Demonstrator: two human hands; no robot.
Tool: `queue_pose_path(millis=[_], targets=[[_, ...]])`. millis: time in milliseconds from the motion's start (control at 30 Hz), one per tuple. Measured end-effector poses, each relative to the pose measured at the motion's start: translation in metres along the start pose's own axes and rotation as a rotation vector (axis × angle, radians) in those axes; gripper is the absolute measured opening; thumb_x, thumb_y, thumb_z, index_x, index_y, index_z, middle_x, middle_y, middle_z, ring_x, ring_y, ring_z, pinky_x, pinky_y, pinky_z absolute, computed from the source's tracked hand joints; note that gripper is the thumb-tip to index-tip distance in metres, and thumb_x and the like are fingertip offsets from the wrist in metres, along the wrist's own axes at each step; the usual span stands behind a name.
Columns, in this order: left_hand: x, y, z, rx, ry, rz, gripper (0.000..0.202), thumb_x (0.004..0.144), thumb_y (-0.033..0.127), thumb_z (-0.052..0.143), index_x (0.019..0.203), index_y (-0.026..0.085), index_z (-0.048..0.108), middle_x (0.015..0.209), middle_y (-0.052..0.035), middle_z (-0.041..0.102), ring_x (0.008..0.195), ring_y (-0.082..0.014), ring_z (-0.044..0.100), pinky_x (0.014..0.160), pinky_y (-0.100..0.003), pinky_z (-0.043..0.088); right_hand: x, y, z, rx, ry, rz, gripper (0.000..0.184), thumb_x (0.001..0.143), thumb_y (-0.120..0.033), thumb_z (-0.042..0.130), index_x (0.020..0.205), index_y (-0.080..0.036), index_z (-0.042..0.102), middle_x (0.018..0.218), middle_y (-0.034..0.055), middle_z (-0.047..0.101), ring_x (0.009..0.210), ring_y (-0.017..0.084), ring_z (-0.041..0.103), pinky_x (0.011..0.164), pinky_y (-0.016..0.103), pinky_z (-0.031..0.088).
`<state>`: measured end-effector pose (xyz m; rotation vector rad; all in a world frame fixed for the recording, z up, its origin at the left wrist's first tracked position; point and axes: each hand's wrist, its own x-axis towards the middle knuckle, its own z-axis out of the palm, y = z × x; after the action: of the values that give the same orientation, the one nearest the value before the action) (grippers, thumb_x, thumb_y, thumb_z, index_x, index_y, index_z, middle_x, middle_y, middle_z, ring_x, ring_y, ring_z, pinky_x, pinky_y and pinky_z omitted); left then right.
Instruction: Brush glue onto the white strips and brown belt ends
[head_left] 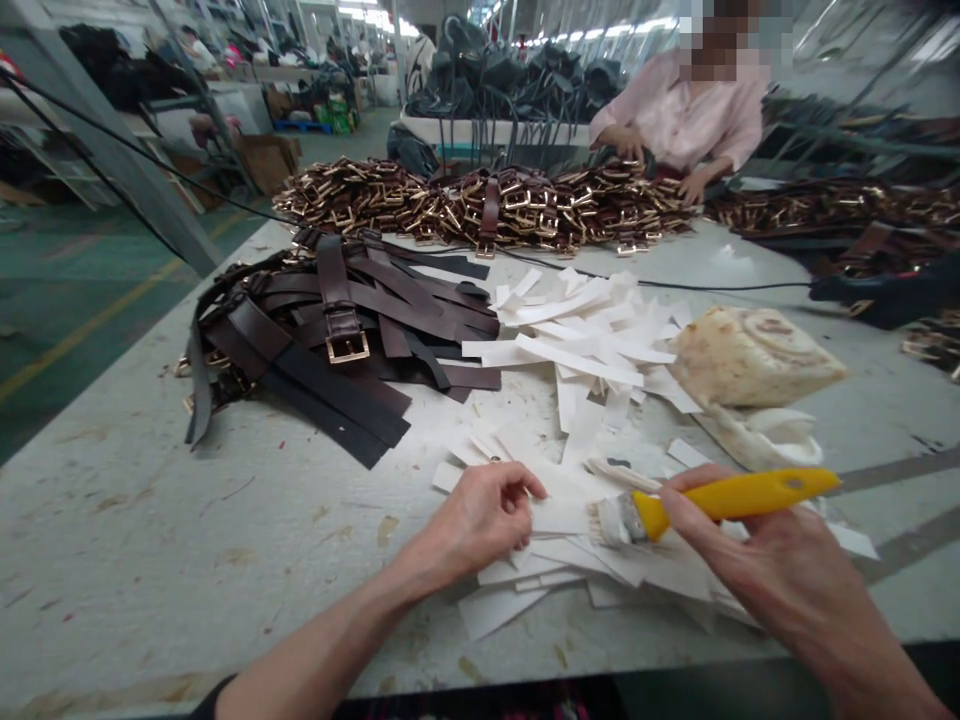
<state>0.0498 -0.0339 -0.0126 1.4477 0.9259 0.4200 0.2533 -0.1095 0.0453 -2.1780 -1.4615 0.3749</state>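
My right hand [772,560] is wrapped round the yellow handle of a paintbrush [757,495]. Its pale bristles, coated in white, rest on a white strip [559,515]. At that strip's left end my left hand [487,510] is closed, fingers curled, with the strip's end at its fingertips. Beneath both hands lies a loose pile of white strips [547,580], fanned in several directions. Farther back is a second heap of white strips [592,330]. A crumpled, stained cream-coloured bag or wrapping [757,360] sits right of that heap.
Dark brown belt straps [360,300] with gold buckles lie at the left of the table [187,540]. A long mound of buckled straps [487,210] lines the far edge. A black cable [705,287] crosses the table. Behind it a person in a pink shirt [694,110] handles straps.
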Motion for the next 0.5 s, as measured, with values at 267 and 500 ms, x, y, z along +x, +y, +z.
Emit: queue_pose_path(millis=[267, 500], targets=[[0.000, 0.009, -0.008, 0.075, 0.003, -0.006, 0.022, 0.064, 0.011, 0.047, 0.081, 0.013, 0.061, 0.057, 0.0021, 0.056, 0.051, -0.0102, 0.054, 0.048, -0.019, 0.039, 0.015, 0.054, -0.026, -0.091, 0.023, 0.191, 0.040, 0.062, -0.057, 0.040, 0.061, -0.024, 0.062, 0.047, 0.0020, 0.057, 0.050, 0.024, 0.059, 0.048, 0.032, 0.041], [-0.019, 0.035, -0.028, 0.128, 0.055, 0.016, 0.016, 0.069, 0.021, 0.052, 0.080, 0.013, 0.060, 0.065, 0.0001, 0.058, 0.056, -0.0104, 0.055, 0.055, -0.022, 0.044, 0.021, 0.065, -0.028, -0.112, 0.046, 0.309, 0.042, 0.062, -0.060, 0.037, 0.043, -0.024, 0.051, 0.046, 0.0064, 0.057, 0.049, 0.025, 0.057, 0.047, 0.034, 0.038]])
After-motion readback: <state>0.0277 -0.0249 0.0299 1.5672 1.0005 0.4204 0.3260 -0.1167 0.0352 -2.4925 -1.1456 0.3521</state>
